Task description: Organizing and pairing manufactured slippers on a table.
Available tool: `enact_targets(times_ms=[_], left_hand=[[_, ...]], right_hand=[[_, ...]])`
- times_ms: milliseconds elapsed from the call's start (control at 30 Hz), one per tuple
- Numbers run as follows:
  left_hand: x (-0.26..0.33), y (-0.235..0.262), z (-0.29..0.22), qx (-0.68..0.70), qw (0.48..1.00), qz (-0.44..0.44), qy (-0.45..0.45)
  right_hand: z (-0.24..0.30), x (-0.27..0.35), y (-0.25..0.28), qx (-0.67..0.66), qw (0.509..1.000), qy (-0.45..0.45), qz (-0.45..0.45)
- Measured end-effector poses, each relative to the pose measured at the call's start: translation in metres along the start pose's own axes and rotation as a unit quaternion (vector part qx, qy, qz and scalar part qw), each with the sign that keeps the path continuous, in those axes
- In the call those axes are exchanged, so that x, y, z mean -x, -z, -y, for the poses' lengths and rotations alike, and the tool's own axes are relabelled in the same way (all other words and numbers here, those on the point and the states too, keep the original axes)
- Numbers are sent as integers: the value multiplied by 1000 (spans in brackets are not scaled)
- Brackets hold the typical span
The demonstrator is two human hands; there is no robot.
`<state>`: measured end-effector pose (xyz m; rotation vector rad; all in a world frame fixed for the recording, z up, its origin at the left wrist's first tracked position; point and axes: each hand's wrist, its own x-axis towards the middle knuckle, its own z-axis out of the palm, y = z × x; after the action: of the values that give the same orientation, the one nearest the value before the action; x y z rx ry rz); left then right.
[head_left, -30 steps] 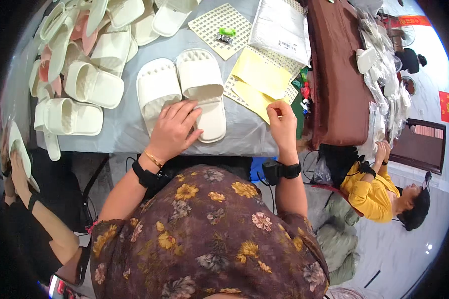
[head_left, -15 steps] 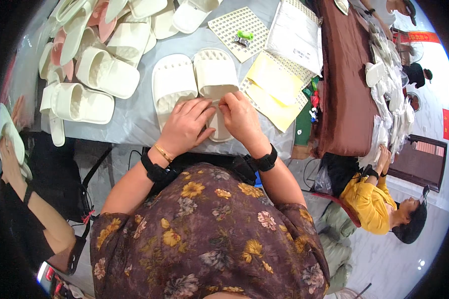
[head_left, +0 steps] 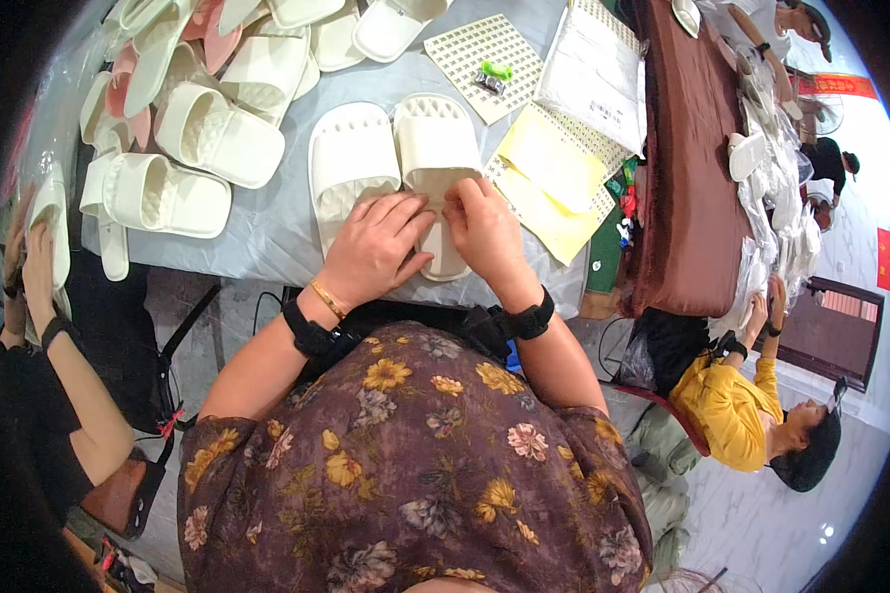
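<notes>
Two white slide slippers lie side by side before me, toes pointing away: the left slipper (head_left: 354, 148) and the right slipper (head_left: 439, 133). My left hand (head_left: 378, 242) rests palm down across the near part of the left slipper, its fingers stretched toward the right one and its thumb apart. Over the right slipper's insole, just behind the strap, my right hand (head_left: 487, 237) has thumb and fingers pinched together. Whatever is in that pinch is hidden or too small to make out. Black bands circle both wrists.
White and pink slippers (head_left: 222, 133) are heaped at the left. Toward the right lie a sticker sheet (head_left: 480, 49), small green-and-silver packets (head_left: 491, 77), yellow paper (head_left: 554, 163) and a white plastic package (head_left: 591, 79). Co-workers sit at both sides; the left one's hand (head_left: 40, 262) touches a slipper.
My hands stay over the same slippers, with the right fingers shifting slightly on the insole. The view has moved a little. At the left, the co-worker's hands and slipper have shifted.
</notes>
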<state>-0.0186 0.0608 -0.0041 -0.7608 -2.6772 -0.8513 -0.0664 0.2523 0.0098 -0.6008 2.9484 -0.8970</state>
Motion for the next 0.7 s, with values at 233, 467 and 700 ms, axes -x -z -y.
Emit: enact_targets(times_ms=[233,467,700], left_hand=[[1,-1,0,-4,1000,-9,0],[1,0,-1,-1,1000,-7,1],[0,1,-2,-3,1000,-1,0]], right_hand=[[5,-1,2,-34,998,-54,-11],[-4,-1,-8,-9,997,-40,-59],[-6,10,-5,-46,994,-64,-77]])
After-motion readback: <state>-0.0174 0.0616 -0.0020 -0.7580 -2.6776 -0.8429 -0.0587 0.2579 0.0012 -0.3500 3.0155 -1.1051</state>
